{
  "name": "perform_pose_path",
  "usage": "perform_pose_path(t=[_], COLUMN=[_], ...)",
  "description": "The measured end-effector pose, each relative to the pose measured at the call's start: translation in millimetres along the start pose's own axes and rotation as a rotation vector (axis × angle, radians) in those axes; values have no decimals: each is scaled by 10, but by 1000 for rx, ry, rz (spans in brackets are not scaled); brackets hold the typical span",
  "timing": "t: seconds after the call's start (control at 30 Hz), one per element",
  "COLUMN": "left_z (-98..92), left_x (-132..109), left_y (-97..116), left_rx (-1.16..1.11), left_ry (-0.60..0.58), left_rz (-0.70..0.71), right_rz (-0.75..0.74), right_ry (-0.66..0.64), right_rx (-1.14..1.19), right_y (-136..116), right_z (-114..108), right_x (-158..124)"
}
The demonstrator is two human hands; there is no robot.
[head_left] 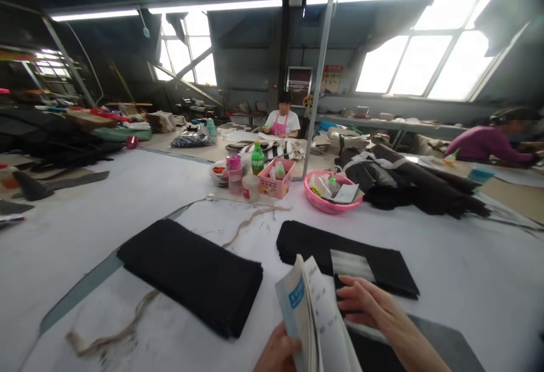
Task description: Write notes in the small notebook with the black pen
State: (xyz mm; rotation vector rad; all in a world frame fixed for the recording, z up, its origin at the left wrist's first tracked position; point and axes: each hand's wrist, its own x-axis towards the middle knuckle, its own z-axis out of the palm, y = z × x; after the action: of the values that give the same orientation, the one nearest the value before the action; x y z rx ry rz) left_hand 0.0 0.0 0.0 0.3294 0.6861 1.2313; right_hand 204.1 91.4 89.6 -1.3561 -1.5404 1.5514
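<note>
My left hand is closed on a notebook with a pale cover and a blue label, held partly open. Handwriting shows on its white page. Just right of that page is my right hand, its fingers stretched out and slightly apart. Whether the fingertips touch the paper is unclear. Behind the right hand lies a stack of black fabric pieces with a grey-and-white piece over its front edge. Another black stack rests to the left. Dark and grey material lies under my right forearm.
A pink basin, a pink box, a pink bottle and a green bottle stand mid-table. A metal post rises behind them. Dark cloth is heaped at right. Two people sit farther off.
</note>
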Motion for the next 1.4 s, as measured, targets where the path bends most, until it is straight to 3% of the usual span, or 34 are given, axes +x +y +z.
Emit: perform_pose_path(t=[0.07, 0.17, 0.23, 0.37, 0.47, 0.6, 0.7, 0.8, 0.87, 0.93, 1.0, 1.07, 1.17, 1.27, 1.4], left_z=[-40, -95, -99, -56, -54, -177, -348, -529, -603, -599, -509, -365, -192, -197, -343], left_x=[-41, -179, -338, -786, -1165, -1627, -1903, -2111, -2218, -2297, -2331, -2301, -2135, -1935, -1838], left_y=[-25, -35, -28, -50, -124, -239, -297, -303, -269, -221, -195, -226, -373, -515, -540], left_rx=[17, 88, 167, 315, 476, 779, 768, 575, 506, 672, 1105, 1586, 1975, 2086, 2032], left_ry=[-83, -168, -172, -177, -122, 194, 229, 376, 530, 663, 713, 559, 228, 229, 233], left_rz=[40, 64, 48, 34, 38, 241, 202, 128, 178, 362, 624, 800, 755, 630, 575], right_rz=[28, 17, -56, -399, -618, -575, -577, -617, -621, -599, -568, -542, -522, -497, -473], right_ry=[-58, -46, 91, 462, 406, 276, 222, 181, 165, 162, 169, 167, 161, 240, 299], right_rx=[114, 117, -38, -691, -899, -856, -827, -780, -743, -715, -682, -644, -577, -575, -593], right_y=[20, 173, 341, 584, 717, 1028, 1267, 1402, 1435, 1439, 1429, 1415, 1404, 1409, 1404], right_z=[291, 500, 553, 778, 1188, 1783, 2011, 2030, 1992, 1958, 1944, 1947, 1954, 1911, 1719], right_x=[-483, -877, -998, -1216, -1444, -1741, -1870, -1908, -1910, -1912, -1917, -1922, -1918, -1901, -1886])
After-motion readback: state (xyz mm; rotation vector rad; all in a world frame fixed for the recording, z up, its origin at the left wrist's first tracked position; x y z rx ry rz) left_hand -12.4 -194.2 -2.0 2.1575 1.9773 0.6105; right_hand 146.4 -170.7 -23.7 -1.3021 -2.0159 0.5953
